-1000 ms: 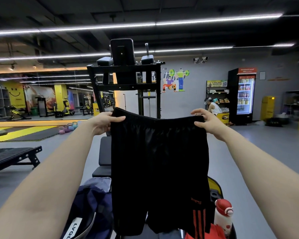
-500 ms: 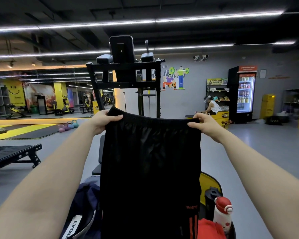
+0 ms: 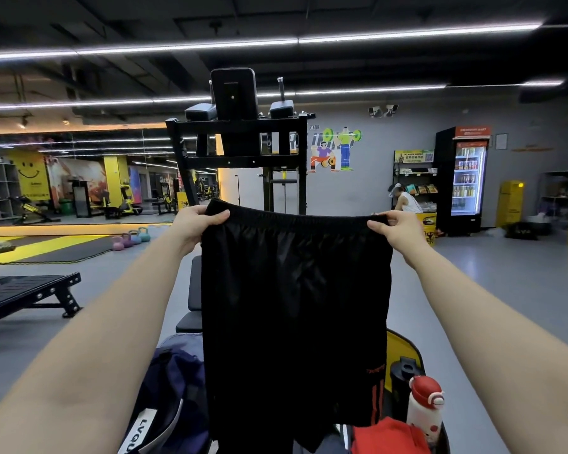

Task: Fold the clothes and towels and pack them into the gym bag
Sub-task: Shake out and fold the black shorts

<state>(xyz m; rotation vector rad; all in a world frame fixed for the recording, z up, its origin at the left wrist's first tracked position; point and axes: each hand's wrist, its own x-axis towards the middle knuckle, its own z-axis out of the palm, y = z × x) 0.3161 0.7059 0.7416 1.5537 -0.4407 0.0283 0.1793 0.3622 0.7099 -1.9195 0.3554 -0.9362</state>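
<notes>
Head camera shows black shorts [image 3: 295, 306] hanging in the air, above a navy gym bag [image 3: 174, 388]. They look soft, light and floppy. Left hand [image 3: 195, 224] and right hand [image 3: 395, 229] pinch the waistband corners, the best spots to hold.

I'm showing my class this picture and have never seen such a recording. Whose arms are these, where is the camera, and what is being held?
The camera sits on a person's head, looking forward and down, so the two bare arms are that person's own. There is no machine. The left hand and right hand each pinch one end of the waistband of black shorts, which hang spread out in the air, not yet folded. Below lie a navy bag, something red and a red-capped bottle. The room is a gym.
</notes>
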